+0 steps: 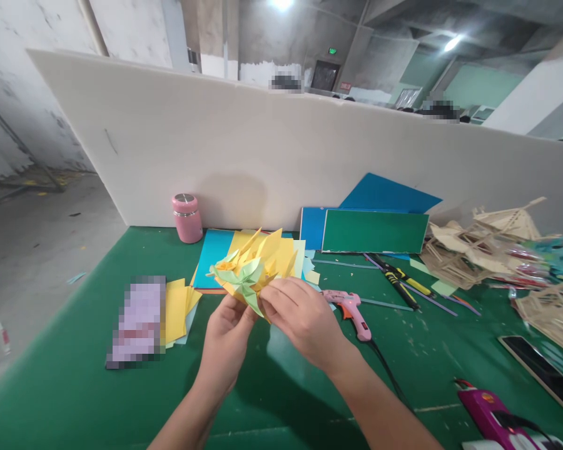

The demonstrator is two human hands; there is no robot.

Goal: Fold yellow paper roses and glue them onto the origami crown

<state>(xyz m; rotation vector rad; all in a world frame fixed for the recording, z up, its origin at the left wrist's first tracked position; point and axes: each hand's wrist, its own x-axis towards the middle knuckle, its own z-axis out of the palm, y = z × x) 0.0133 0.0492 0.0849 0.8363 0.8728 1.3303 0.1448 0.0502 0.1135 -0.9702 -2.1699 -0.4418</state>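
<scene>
A folded paper flower (246, 278), with yellow pointed petals and pale green leaf-like pieces, is held up over the table between both hands. My left hand (228, 334) grips its underside from the left, thumb near the green piece. Closed around its right edge is my right hand (298, 309), fingertips pinched by a green petal. The fingers hide part of the flower's base. Behind the flower lies a stack of coloured sheets, with a blue sheet (211, 259) showing. A pink glue gun (354, 312) rests just right of my right hand.
Yellow paper pieces (174, 312) lie beside a blurred purple object (141, 322). A pink flask (187, 219) stands at the back left. Pens or cutters (398, 284), wooden models (464, 244), a phone (544, 372) and a magenta device (490, 412) are rightward. A white partition (263, 144) bounds the table.
</scene>
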